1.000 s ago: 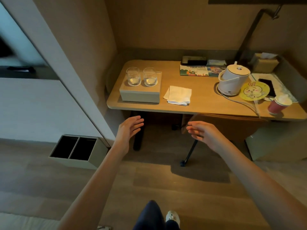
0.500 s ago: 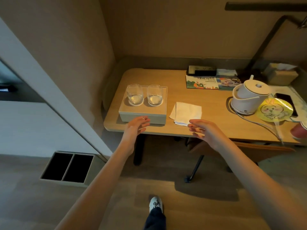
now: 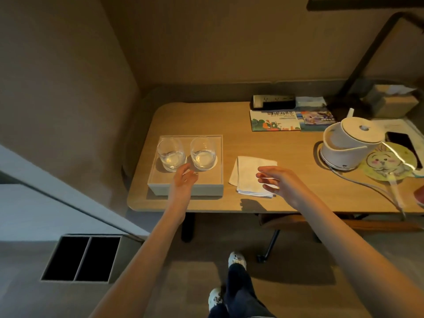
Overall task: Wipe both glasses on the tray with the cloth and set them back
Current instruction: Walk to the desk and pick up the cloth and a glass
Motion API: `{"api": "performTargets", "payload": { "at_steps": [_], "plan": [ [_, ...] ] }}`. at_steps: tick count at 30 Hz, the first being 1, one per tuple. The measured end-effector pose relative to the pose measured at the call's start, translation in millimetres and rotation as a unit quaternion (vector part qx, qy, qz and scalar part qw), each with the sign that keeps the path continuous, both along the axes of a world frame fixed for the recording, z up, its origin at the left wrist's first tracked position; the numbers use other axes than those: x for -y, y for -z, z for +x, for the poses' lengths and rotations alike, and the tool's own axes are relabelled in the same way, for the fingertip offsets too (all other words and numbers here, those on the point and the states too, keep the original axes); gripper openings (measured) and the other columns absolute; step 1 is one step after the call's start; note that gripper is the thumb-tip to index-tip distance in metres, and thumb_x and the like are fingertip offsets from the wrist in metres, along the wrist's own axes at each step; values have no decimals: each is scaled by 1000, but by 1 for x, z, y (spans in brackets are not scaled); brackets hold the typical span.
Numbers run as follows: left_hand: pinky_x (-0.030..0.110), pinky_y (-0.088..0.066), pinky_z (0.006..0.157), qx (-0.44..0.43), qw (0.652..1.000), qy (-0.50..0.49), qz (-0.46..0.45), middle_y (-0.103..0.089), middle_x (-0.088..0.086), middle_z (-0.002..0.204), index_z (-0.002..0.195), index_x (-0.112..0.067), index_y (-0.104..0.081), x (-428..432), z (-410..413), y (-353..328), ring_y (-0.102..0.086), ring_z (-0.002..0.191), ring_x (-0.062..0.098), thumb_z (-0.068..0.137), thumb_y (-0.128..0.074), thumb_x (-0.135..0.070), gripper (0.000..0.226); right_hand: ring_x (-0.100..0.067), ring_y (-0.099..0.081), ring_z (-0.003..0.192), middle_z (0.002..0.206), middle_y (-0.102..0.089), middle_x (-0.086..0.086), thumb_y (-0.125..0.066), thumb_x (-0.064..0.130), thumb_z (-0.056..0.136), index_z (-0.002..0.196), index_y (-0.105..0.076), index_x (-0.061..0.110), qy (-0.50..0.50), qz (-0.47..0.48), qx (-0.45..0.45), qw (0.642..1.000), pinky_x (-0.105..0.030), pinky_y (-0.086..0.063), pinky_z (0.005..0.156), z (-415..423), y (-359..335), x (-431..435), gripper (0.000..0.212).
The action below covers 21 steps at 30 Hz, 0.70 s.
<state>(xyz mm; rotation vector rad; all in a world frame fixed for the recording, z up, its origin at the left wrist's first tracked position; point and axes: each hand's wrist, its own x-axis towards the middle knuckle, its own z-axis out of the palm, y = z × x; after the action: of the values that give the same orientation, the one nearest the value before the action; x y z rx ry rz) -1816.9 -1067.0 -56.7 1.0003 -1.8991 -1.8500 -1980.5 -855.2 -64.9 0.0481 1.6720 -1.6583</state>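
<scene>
Two clear round glasses stand side by side on a pale box-like tray (image 3: 213, 157) at the table's left end: the left glass (image 3: 171, 153) and the right glass (image 3: 203, 152). A folded white cloth (image 3: 246, 172) lies flat on the table just right of the tray. My left hand (image 3: 184, 177) hovers over the tray's front part, fingers apart, just short of the glasses and holding nothing. Above the cloth's right side, my right hand (image 3: 274, 180) is spread open and empty.
A white electric kettle (image 3: 348, 143) with its cord, a round cartoon fan (image 3: 387, 161), a phone (image 3: 400, 140), brochures (image 3: 275, 120) and a power strip (image 3: 273, 101) occupy the wooden table's (image 3: 252, 205) right and back. A wall stands close on the left. A chair is tucked under the table.
I have stepped closer to the table. Both hands moved forward: the left from the tray's front edge to over the tray, the right from the table edge to over the cloth.
</scene>
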Motion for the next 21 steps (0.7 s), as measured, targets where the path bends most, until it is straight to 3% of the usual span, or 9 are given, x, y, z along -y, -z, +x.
{"api": "performTargets", "payload": {
  "at_steps": [2, 7, 10, 13, 14, 16, 19, 21],
  "plan": [
    [15, -40, 83, -11, 1000, -11, 10, -52, -3, 130, 137, -19, -47, 4, -10, 5, -49, 123, 13, 98, -55, -8, 41, -20, -66, 91, 101, -70, -10, -63, 21, 88, 108, -67, 8, -15, 4, 4, 1000, -30, -52, 79, -15, 1, 8, 25],
    [24, -39, 96, -18, 999, -22, 29, -48, -1, 138, 137, -18, -42, 12, -36, 18, -45, 130, 16, 93, -59, 2, 51, -19, -66, 88, 99, -70, -10, -58, 16, 90, 110, -66, 7, -50, -4, 0, 999, -29, -52, 74, -55, -2, 29, 23],
    [7, -46, 72, -3, 1000, -28, 4, -47, -1, 138, 134, -21, -41, 14, -49, 26, -49, 118, 8, 90, -61, 5, 55, -19, -66, 86, 99, -70, -10, -57, 15, 91, 110, -66, 7, -68, -1, 0, 998, -29, -53, 75, -70, 2, 39, 22],
    [7, -49, 64, 28, 999, -26, -30, -47, 3, 140, 140, -13, -40, 16, -58, 37, -55, 102, -4, 86, -66, 8, 64, -19, -66, 86, 99, -70, -11, -57, 15, 91, 109, -66, 8, -85, 8, 3, 996, -30, -52, 76, -80, 10, 43, 22],
    [7, -49, 65, 39, 998, -28, -40, -47, 2, 139, 141, -13, -40, 17, -60, 40, -56, 101, -6, 85, -68, 6, 66, -19, -66, 86, 99, -70, -10, -57, 15, 91, 108, -67, 8, -89, 10, 6, 996, -31, -51, 77, -82, 13, 43, 21],
    [6, -46, 74, 57, 996, -31, -62, -47, 0, 139, 142, -15, -38, 21, -63, 46, -53, 114, 1, 82, -74, 1, 72, -20, -66, 87, 98, -69, -11, -56, 15, 91, 108, -66, 8, -93, 13, 16, 995, -32, -51, 78, -85, 19, 43, 21],
    [25, -39, 101, 78, 994, -31, -67, -45, -3, 140, 145, -15, -34, 28, -72, 51, -41, 135, 16, 79, -79, -6, 81, -21, -64, 87, 98, -68, -12, -53, 12, 92, 108, -66, 7, -91, 25, 22, 995, -33, -50, 78, -92, 29, 44, 21],
    [30, -39, 105, 87, 993, -38, -72, -47, 1, 141, 144, -15, -35, 29, -77, 53, -43, 136, 19, 77, -82, -10, 82, -21, -63, 85, 96, -68, -12, -50, 9, 93, 109, -66, 5, -83, 45, 17, 995, -31, -50, 75, -94, 35, 45, 23]
  ]
}}
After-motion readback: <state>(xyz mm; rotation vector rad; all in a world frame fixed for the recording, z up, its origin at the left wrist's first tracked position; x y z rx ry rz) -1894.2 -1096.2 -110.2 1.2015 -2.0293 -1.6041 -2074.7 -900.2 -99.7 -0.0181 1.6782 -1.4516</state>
